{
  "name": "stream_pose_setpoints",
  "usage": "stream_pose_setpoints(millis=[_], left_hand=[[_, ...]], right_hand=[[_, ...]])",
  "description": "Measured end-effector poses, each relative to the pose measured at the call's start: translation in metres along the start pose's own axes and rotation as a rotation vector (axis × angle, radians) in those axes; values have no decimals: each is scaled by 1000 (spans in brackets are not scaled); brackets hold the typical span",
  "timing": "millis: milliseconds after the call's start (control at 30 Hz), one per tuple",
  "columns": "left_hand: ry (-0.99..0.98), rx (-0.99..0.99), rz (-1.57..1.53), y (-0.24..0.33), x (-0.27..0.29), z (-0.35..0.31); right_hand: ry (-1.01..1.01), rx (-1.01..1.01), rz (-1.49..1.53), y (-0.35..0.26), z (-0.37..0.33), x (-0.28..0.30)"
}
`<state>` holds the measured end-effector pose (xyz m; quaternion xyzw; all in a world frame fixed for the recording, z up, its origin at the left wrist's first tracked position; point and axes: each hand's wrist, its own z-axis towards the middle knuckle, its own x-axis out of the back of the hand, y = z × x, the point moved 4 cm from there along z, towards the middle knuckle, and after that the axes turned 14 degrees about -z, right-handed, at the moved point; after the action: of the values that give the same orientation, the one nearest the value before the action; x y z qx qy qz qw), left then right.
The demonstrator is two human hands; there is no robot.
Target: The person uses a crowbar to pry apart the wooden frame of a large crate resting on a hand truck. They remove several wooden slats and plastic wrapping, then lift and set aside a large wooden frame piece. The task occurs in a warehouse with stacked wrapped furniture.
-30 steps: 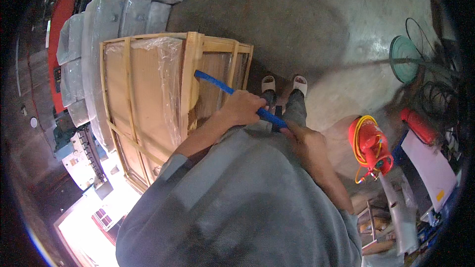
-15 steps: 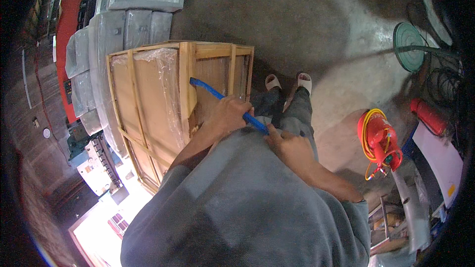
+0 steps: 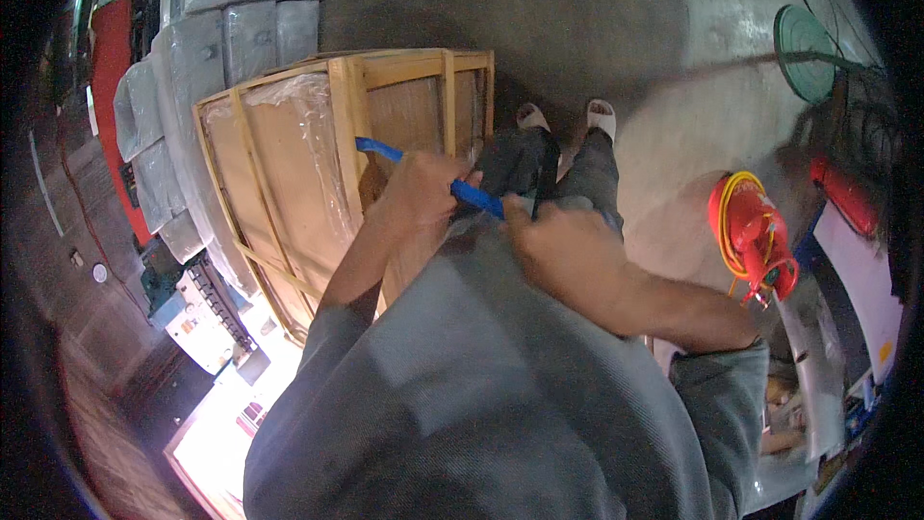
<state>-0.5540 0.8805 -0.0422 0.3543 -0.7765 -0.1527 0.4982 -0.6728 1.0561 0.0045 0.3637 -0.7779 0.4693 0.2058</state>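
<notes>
A blue pry bar (image 3: 475,198) with a bent tip is held in both of my hands. My left hand (image 3: 423,189) is wrapped round its middle. My right hand (image 3: 566,243) grips the end nearer my body, hiding that end. The bar slants up to the left, and its tip overlaps a corner post of the wooden crate (image 3: 346,101). Whether the tip touches the wood I cannot tell. Inside the crate's slats, brown board panels (image 3: 252,169) show, partly covered by clear plastic film (image 3: 310,111).
Plastic-wrapped boxes (image 3: 197,63) stand behind the crate at the left. To the right are a red gas cylinder (image 3: 756,226) with a coiled yellow hose, a red cylinder (image 3: 847,195) and a round green base (image 3: 807,53). My feet in light slippers (image 3: 601,116) stand on the concrete floor.
Both hands have risen slightly with the pry bar and stay closed on it. My right forearm has swung outward. The whole view has shifted a little.
</notes>
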Motion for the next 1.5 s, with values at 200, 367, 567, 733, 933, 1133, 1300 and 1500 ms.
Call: stream_pose_setpoints(millis=[200, 367, 567, 733, 933, 1133, 1300, 1500], left_hand=[[-161, -10, 108, -30, -23, 49], [-437, 289, 228, -74, -87, 84], [-433, 471, 258, -135, -121, 95], [-455, 538, 262, -151, -122, 91], [-562, 216, 17, -66, -86, 74], [-431, 65, -93, -16, -9, 39], [-161, -121, -106, -19, 24, 8], [-259, -88, -72, -32, 5, 9]], right_hand=[[4, -146, 37, 84, 54, -32], [-79, -275, 212, 153, 115, -159], [-41, -65, 520, 182, 204, -270], [-43, -7, 511, 176, 229, -274], [-141, -74, 318, 148, 78, -126], [78, 263, 76, 80, -3, 32], [250, 299, 44, 19, -4, 55], [301, 132, 158, 32, 2, 6]])
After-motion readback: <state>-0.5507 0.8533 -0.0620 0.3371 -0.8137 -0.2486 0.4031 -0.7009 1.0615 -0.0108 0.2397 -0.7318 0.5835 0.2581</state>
